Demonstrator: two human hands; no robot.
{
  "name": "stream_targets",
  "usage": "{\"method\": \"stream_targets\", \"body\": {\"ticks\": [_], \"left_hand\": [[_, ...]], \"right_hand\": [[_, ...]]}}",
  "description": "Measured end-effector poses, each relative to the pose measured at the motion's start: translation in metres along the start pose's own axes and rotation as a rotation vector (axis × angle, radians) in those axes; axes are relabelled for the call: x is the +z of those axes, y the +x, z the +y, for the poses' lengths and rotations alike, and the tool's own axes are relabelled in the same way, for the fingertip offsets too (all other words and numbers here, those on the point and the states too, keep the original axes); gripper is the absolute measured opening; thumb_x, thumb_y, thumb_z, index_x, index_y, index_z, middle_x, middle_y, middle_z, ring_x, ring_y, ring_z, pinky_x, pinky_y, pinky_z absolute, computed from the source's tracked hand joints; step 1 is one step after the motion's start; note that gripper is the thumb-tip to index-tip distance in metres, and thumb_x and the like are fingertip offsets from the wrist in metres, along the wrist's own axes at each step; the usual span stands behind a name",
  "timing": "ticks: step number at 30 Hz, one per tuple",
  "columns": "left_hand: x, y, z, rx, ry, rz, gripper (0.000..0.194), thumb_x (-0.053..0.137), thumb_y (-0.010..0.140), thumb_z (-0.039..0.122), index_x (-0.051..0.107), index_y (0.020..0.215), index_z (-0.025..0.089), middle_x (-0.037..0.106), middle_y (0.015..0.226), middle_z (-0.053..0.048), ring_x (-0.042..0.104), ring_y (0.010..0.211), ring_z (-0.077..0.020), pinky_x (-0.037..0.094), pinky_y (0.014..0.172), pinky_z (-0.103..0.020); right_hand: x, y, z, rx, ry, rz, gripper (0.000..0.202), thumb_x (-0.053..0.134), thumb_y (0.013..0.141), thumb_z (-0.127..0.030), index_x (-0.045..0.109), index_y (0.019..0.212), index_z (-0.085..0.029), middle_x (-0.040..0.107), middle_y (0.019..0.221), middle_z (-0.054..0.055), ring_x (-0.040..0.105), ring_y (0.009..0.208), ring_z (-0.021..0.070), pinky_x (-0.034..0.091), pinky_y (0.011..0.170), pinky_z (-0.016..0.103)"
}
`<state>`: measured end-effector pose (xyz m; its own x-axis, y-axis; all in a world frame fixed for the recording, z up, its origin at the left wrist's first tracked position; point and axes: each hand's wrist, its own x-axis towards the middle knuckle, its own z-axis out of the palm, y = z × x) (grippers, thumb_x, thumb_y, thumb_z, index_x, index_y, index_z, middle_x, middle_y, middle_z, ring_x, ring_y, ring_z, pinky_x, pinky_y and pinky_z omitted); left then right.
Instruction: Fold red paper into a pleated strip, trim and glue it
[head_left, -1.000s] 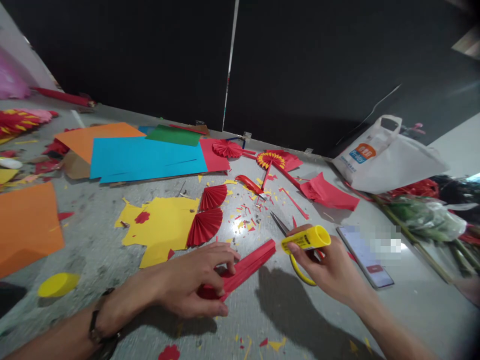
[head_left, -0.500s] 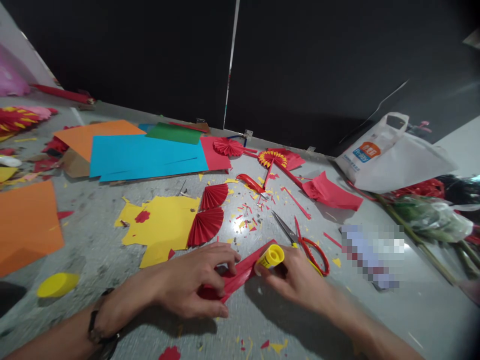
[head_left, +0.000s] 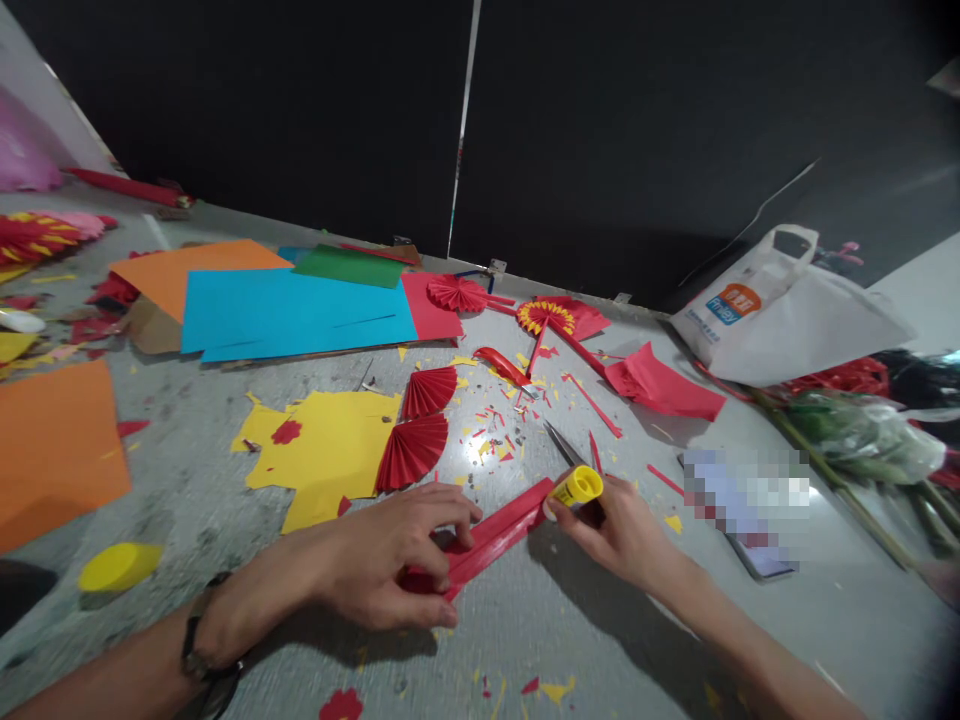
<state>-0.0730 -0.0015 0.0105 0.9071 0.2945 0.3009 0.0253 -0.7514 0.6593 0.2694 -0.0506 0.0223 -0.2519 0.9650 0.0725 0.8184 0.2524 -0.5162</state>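
Observation:
A folded red paper strip (head_left: 499, 535) lies slantwise on the grey table. My left hand (head_left: 394, 560) grips its lower left end between thumb and fingers. In my right hand (head_left: 619, 525) is a yellow glue stick (head_left: 576, 490), tilted, its lower tip at the strip's upper right end. Behind my right hand lie scissors (head_left: 566, 445), their handles mostly hidden by it. Two pleated red fans (head_left: 412, 452) rest beyond my left hand, beside a ragged yellow sheet (head_left: 330, 445).
Blue card (head_left: 300, 312) and orange sheets (head_left: 56, 455) lie to the left, near a yellow cap (head_left: 120, 568). A red-handled cutter (head_left: 501, 366) and paper scraps lie mid-table. At right are a blurred-out flat object (head_left: 739, 515) and a white bag (head_left: 750, 310).
My right hand has moved up and to the right with the glue stick, uncovering more of the red strip and covering the scissors' handles. My left hand has stayed in place.

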Motion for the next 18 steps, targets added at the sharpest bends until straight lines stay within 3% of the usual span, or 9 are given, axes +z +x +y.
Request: {"method": "stream_targets", "body": {"ticks": [6, 13, 18], "left_hand": [[-0.001, 0.002, 0.001, -0.010, 0.001, -0.008, 0.027, 0.082, 0.099, 0.044, 0.078, 0.084, 0.022, 0.073, 0.118, -0.010, 0.069, 0.122, -0.0312, 0.053, 0.111, -0.049], [-0.002, 0.001, 0.002, -0.019, 0.000, -0.017, 0.024, 0.082, 0.098, 0.042, 0.080, 0.085, 0.022, 0.073, 0.120, -0.010, 0.068, 0.125, -0.0316, 0.051, 0.116, -0.050], [-0.002, 0.002, 0.002, -0.013, 0.004, -0.016, 0.024, 0.082, 0.099, 0.043, 0.080, 0.085, 0.022, 0.073, 0.118, -0.010, 0.069, 0.124, -0.0314, 0.051, 0.117, -0.050]], "right_hand": [[-0.005, -0.002, 0.004, -0.028, -0.034, 0.034, 0.032, 0.057, 0.108, -0.049, 0.068, 0.094, -0.023, 0.066, 0.069, 0.000, 0.056, 0.053, 0.0173, 0.041, 0.055, 0.030], [0.001, -0.004, -0.012, -0.126, -0.049, -0.008, 0.013, 0.058, 0.105, -0.032, 0.068, 0.104, -0.024, 0.077, 0.094, 0.006, 0.072, 0.075, 0.0214, 0.051, 0.072, 0.032], [-0.009, -0.004, -0.015, -0.093, -0.044, 0.009, 0.021, 0.058, 0.106, -0.038, 0.069, 0.097, -0.023, 0.075, 0.085, 0.004, 0.065, 0.063, 0.0190, 0.047, 0.062, 0.031]]}}
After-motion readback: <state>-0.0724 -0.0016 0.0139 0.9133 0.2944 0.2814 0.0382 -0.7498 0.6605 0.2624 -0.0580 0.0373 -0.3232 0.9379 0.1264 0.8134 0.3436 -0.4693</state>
